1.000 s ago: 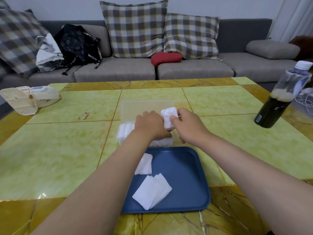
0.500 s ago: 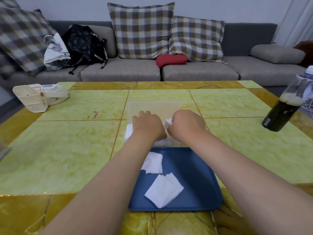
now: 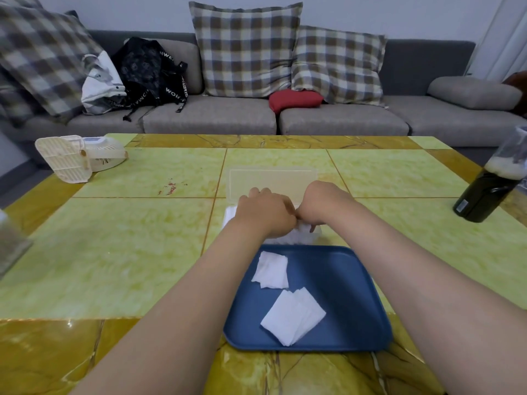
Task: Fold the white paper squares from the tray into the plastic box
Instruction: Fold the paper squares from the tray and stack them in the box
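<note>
A blue tray [image 3: 342,280] lies near the table's front edge with two small stacks of white paper squares, one at its upper left [image 3: 271,270] and one lower down [image 3: 292,316]. Just beyond it stands the clear plastic box [image 3: 309,236] with its lid [image 3: 272,183] raised behind; white folded paper shows inside. My left hand [image 3: 263,212] and my right hand [image 3: 322,205] are pressed down together over the box. Their fingers curl onto a folded white square that is mostly hidden beneath them.
A dark bottle [image 3: 490,186] stands at the table's right edge. A white fan-like device [image 3: 77,156] lies at the far left. A blurred object [image 3: 11,246] sits at the left edge. A sofa with checked cushions and bags lies behind the table.
Both hands have lowered the folded white square from above the box down into it. The square, clearly visible a second ago, is now mostly covered by my hands.
</note>
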Available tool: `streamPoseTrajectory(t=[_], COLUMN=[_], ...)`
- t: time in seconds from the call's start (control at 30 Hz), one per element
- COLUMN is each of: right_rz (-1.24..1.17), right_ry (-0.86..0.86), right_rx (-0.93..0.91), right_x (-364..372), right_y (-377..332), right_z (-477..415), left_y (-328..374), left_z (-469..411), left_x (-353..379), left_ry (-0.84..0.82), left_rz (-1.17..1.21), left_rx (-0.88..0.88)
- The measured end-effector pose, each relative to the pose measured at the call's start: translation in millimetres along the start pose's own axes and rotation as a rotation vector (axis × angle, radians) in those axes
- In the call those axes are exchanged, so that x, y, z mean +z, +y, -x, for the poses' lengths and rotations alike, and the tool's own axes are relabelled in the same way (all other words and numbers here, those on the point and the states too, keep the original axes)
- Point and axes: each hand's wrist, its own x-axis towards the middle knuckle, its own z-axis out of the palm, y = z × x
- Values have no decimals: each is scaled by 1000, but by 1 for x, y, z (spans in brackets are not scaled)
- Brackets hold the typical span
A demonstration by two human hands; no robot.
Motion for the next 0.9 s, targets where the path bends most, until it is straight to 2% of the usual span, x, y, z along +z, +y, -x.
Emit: streamPoseTrajectory(t=[0.1, 0.27, 0.33, 0.47, 0.57, 0.67, 0.77, 0.9], right_rz=[4, 139, 177, -39, -284, -279, -18, 114], right_ry=[-63, 142, 171, 136, 200, 261, 130, -40], right_rx=[0, -1, -17, -40, -122, -228, -445, -479], right_x=[-2, 7, 11, 10, 8, 15, 28, 40], right_y=[2, 3, 5, 23, 44, 59, 62, 65], right_z=[-4, 5, 6, -1, -2, 9, 30, 39], left_y=[-7, -11, -11, -5, -1, 4, 5, -6], left_z=[8, 26, 30, 34, 34, 32, 30, 29], left_x=[-1, 2, 5, 12, 19, 30, 32, 32], left_ry=[28, 32, 33, 83, -1, -84, -68, -45], left_rz=[41, 11, -8, 31, 28, -72, -41, -75], left_rx=[52, 110, 129, 205, 274, 308, 304, 262])
